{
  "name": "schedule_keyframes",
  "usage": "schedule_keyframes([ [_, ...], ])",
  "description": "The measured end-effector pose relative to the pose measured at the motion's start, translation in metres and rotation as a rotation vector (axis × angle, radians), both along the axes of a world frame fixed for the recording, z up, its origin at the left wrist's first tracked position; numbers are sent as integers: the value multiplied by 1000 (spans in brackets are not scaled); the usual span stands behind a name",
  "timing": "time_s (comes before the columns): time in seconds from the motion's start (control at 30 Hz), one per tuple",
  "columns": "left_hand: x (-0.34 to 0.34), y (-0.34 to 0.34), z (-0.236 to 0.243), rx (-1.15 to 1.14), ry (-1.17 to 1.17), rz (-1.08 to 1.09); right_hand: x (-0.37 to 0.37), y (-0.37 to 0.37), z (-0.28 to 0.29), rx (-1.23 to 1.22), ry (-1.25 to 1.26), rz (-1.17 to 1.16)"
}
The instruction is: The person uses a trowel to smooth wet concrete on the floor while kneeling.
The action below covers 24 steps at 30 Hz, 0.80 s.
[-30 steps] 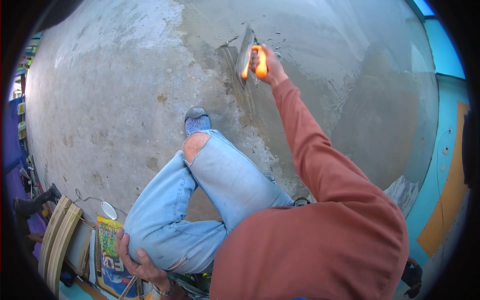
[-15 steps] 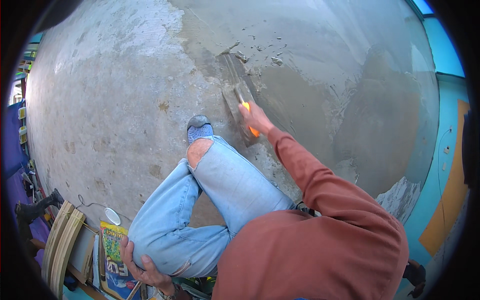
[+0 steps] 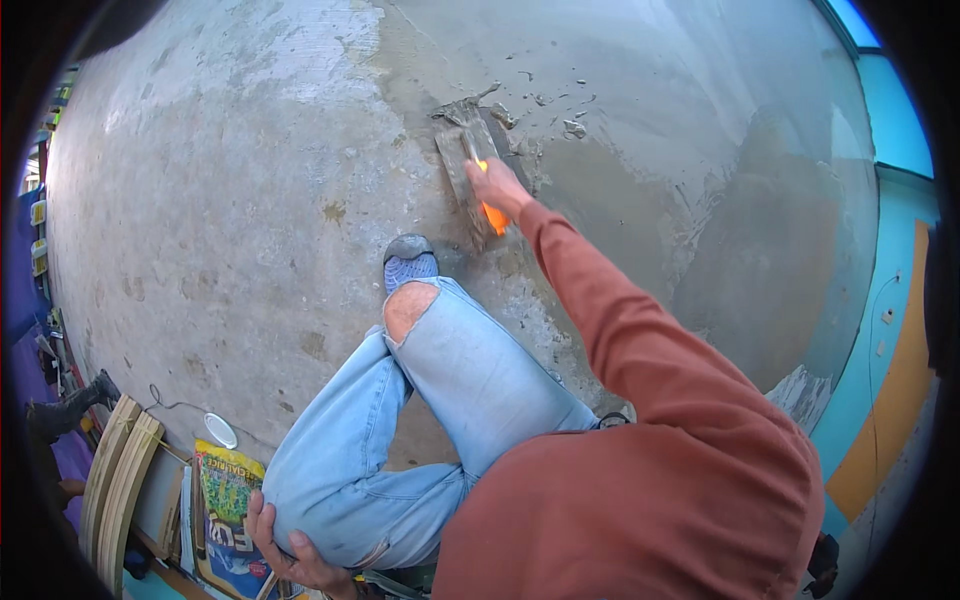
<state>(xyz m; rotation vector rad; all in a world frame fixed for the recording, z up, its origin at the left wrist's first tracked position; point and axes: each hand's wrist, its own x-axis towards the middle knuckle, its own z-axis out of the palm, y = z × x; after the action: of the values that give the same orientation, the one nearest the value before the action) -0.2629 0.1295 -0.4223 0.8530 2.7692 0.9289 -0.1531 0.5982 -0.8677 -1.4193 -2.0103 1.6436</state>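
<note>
My right hand grips the orange handle of a flat steel trowel, whose blade lies on wet grey mortar beside rough dry concrete, with lumps of mortar just beyond it. My left hand is wrapped round my bent left knee in pale jeans, near the lower edge. My other knee shows through torn denim, with my shoe on the dry floor just short of the trowel.
Rough concrete floor spreads left; smoothed grey screed spreads right to a turquoise wall. At lower left lie wooden boards, a printed sack, a white round lid with cord, and a black boot.
My right hand swept the trowel toward me between the earliest frame and the middle one, then moved a little back away from me. My left hand stays on the knee.
</note>
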Motion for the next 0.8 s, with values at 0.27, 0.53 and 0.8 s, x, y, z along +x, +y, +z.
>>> schedule_keyframes([
  [0.27, -8, 16, 15, -42, 114, -135, -44, 93, -68, -100, 80, 34],
  [0.53, -16, 1, 3, 15, -6, -77, -42, 90, 24, -550, 501, -347],
  [0.8, -22, -4, -2, 36, -34, -46, 21, 139, 72, -904, 902, -403],
])
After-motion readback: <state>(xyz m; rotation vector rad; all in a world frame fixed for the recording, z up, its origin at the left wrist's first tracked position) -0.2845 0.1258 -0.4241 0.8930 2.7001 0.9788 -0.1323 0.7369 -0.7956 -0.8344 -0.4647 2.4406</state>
